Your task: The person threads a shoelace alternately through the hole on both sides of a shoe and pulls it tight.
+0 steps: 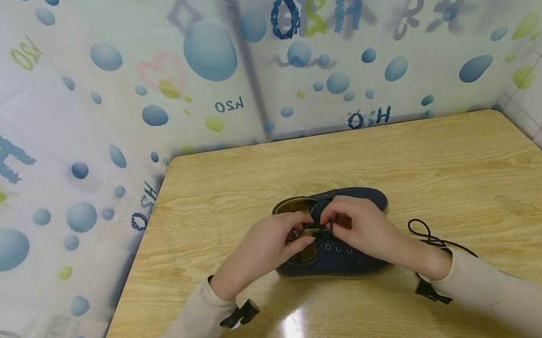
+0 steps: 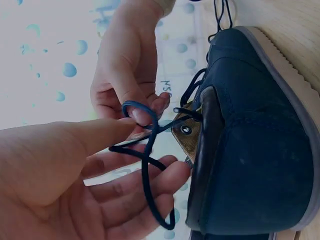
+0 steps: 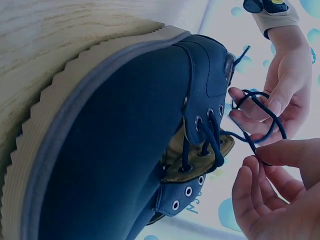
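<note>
Two dark navy lace-up shoes, a near shoe (image 1: 333, 267) and a far shoe (image 1: 363, 194), stand side by side with their toes to the right. In the right wrist view, a dark shoelace (image 3: 214, 142) threads through metal eyelets and the tan-lined tongue (image 3: 192, 172); another flap (image 3: 175, 192) shows eyelets without lace. My right hand (image 1: 361, 225) pinches the lace between thumb and index finger above the shoe. Facing it, my left hand (image 1: 278, 240) holds its thumb and fingers apart, with a loose lace loop (image 2: 146, 175) lying across the fingers.
Beneath the shoes is a wood-grain table (image 1: 223, 190). To the right, a thin black cord (image 1: 429, 234) lies in loops near the right forearm. A patterned curtain (image 1: 252, 83) encloses the back and sides. Black devices are strapped to both wrists.
</note>
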Demonstrator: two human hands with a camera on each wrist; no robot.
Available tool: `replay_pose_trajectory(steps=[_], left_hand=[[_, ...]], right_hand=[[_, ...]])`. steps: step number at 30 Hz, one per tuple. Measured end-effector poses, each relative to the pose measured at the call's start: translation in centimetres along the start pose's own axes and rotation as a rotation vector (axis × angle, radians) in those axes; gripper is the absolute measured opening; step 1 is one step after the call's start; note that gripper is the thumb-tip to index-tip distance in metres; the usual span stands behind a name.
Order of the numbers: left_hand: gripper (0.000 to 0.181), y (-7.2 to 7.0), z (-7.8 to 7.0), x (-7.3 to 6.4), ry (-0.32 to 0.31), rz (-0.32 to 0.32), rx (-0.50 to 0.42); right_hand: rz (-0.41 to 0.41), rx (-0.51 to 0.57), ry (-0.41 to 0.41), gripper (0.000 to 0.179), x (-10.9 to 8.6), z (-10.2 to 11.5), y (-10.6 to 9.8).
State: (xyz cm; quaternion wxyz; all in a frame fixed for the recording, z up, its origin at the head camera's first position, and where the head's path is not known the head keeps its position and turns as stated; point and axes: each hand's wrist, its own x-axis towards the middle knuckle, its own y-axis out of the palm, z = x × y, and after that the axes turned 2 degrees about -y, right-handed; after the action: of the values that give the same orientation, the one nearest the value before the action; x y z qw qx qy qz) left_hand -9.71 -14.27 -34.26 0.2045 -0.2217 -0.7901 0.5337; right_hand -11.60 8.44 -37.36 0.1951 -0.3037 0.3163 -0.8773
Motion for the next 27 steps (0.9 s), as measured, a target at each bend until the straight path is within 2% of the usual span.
replay_pose_trajectory(steps=[3, 6, 8, 11, 14, 16, 17, 19, 21, 23, 25, 27], left_hand=[[0.023, 0.2, 0.0, 0.1, 0.026, -0.05, 0.054], [0.017, 0.7, 0.1, 0.1, 0.034, -0.081, 0.161], [0.012, 1.1, 0.2, 0.1, 0.024, -0.078, 0.246], [0.008, 1.6, 0.4, 0.2, -0.031, -0.038, 0.286], [0.017, 1.6, 0.4, 0.1, -0.087, -0.041, 0.249], [0.02, 1.3, 0.2, 0.0, -0.079, -0.08, 0.201], [0.02, 1.0, 0.0, -0.1, -0.048, -0.093, 0.18], [0.021, 0.6, -0.5, -0.1, 0.054, -0.083, 0.133], [0.021, 0.4, -1.2, -0.1, 0.165, -0.03, 0.074], [0.023, 0.5, -1.7, 0.1, 0.213, 0.036, 0.048], [0.022, 0.9, -1.9, 0.4, 0.176, 0.051, 0.038], [0.021, 1.3, -1.8, 0.6, 0.086, 0.038, -0.004]], right_hand=[[-0.017, 0.008, -0.003, 0.017, 0.0, 0.0, -0.3], [-0.025, 0.022, 0.002, 0.018, 0.0, 0.0, -0.5], [-0.032, 0.032, 0.002, 0.019, 0.0, 0.0, -0.6], [-0.042, 0.043, -0.001, 0.02, 0.0, 0.1, -0.6], [-0.032, 0.048, -0.01, 0.018, 0.1, 0.3, -0.6], [-0.012, 0.046, -0.009, 0.015, 0.2, 0.4, -0.5], [-0.003, 0.043, -0.008, 0.014, 0.2, 0.4, -0.5], [0.006, 0.037, -0.001, 0.013, 0.3, 0.5, -0.5], [0.006, 0.022, 0.004, 0.013, 0.4, 0.6, -0.5], [0.003, 0.021, 0.007, 0.013, 0.5, 0.6, -0.4], [0.003, 0.038, 0.01, 0.014, 0.5, 0.7, -0.2], [0.007, 0.072, 0.015, 0.014, 0.6, 0.7, -0.1]])
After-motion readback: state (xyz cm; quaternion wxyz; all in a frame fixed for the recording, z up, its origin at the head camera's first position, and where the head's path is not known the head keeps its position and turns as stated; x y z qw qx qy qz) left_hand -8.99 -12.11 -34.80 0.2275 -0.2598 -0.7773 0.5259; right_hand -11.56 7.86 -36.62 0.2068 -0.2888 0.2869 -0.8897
